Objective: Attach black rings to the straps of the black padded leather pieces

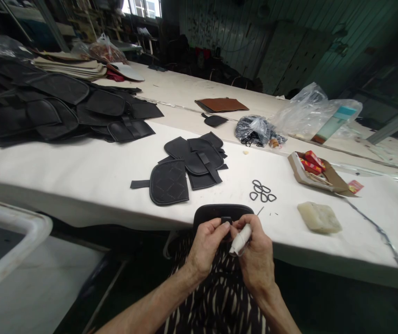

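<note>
Your left hand (pixel 208 241) and right hand (pixel 253 248) both pinch the black flap (pixel 220 212) at the counter (pixel 80 181) edge; the right also grips a white tube (pixel 240 240). D-rings (pixel 262 191) lie just beyond the flap.

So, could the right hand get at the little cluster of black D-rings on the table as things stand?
Probably yes. The D-rings lie in the open on the white table, just beyond the right hand, with nothing between them. But that hand holds a small white tube, so its fingers are partly occupied.
</note>
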The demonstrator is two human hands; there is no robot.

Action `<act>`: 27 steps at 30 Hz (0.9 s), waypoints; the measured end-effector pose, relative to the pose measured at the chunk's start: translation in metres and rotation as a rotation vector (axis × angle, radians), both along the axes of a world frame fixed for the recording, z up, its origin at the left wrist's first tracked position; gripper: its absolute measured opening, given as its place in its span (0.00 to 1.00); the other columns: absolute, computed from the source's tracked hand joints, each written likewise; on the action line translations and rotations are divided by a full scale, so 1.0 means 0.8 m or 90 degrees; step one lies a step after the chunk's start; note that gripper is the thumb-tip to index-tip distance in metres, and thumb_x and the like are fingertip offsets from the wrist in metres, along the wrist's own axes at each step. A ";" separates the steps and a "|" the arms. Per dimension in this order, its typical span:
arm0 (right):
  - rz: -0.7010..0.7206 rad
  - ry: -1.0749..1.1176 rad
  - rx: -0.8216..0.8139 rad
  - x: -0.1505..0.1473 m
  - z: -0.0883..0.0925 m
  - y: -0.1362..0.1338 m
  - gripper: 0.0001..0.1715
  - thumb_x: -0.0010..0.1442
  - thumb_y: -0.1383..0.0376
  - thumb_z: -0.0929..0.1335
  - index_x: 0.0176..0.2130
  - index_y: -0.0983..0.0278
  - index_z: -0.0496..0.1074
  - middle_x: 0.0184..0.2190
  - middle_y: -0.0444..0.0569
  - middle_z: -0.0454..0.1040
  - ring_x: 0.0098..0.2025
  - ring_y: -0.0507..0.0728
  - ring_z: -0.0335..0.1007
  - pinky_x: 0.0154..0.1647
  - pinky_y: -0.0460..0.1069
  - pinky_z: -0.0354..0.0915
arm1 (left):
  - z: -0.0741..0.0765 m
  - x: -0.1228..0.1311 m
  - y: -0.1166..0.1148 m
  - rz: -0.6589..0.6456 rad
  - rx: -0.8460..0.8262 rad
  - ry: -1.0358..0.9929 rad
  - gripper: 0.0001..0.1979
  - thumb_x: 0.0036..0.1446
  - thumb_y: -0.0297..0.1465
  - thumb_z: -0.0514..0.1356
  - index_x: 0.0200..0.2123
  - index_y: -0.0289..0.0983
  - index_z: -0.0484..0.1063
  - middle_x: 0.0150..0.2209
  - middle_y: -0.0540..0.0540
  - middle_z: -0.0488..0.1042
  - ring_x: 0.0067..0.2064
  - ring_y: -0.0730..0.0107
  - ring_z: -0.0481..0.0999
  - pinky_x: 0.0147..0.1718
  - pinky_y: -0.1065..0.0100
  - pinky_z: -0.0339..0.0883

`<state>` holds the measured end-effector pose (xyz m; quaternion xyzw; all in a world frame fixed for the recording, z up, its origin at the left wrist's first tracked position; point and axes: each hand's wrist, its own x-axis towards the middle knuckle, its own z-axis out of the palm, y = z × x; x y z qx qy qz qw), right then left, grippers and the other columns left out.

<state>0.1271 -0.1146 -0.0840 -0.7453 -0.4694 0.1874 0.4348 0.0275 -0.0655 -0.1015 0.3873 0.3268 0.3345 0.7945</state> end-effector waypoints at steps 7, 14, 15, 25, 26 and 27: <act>0.011 0.004 -0.017 0.001 0.003 -0.001 0.08 0.58 0.59 0.64 0.32 0.60 0.62 0.24 0.40 0.68 0.23 0.50 0.61 0.23 0.43 0.59 | 0.001 0.002 -0.002 0.024 0.046 0.068 0.14 0.56 0.38 0.57 0.25 0.33 0.67 0.23 0.51 0.64 0.27 0.76 0.61 0.26 0.72 0.54; 0.021 0.011 -0.022 0.001 0.004 -0.001 0.06 0.57 0.60 0.64 0.32 0.60 0.61 0.23 0.39 0.66 0.22 0.50 0.60 0.22 0.43 0.58 | -0.004 0.004 -0.003 0.037 0.059 0.102 0.17 0.56 0.41 0.57 0.25 0.33 0.67 0.23 0.52 0.62 0.26 0.76 0.59 0.25 0.72 0.52; 0.021 0.009 -0.024 0.001 0.005 0.000 0.06 0.57 0.60 0.64 0.32 0.60 0.61 0.23 0.39 0.66 0.22 0.50 0.60 0.22 0.43 0.58 | -0.005 0.004 -0.003 0.038 0.059 0.103 0.17 0.56 0.42 0.57 0.26 0.33 0.67 0.23 0.52 0.62 0.27 0.76 0.59 0.25 0.72 0.52; 0.014 0.016 -0.049 -0.001 0.008 0.001 0.08 0.58 0.60 0.64 0.31 0.61 0.62 0.21 0.39 0.65 0.21 0.50 0.59 0.21 0.44 0.56 | -0.006 0.003 0.002 0.028 0.008 0.063 0.16 0.54 0.41 0.59 0.26 0.33 0.70 0.25 0.49 0.68 0.28 0.73 0.64 0.27 0.72 0.58; 0.014 0.026 -0.044 -0.001 0.009 0.001 0.07 0.58 0.60 0.64 0.31 0.61 0.62 0.21 0.39 0.66 0.21 0.50 0.60 0.22 0.44 0.56 | -0.005 0.003 0.003 0.028 0.003 0.059 0.16 0.54 0.41 0.59 0.26 0.33 0.70 0.25 0.49 0.68 0.29 0.73 0.65 0.27 0.72 0.59; 0.015 0.034 -0.037 -0.001 0.009 0.000 0.07 0.58 0.60 0.64 0.31 0.61 0.62 0.22 0.39 0.66 0.22 0.50 0.60 0.22 0.44 0.57 | -0.004 0.002 0.004 0.028 0.001 0.057 0.16 0.54 0.41 0.59 0.26 0.33 0.70 0.25 0.49 0.68 0.29 0.72 0.66 0.28 0.72 0.59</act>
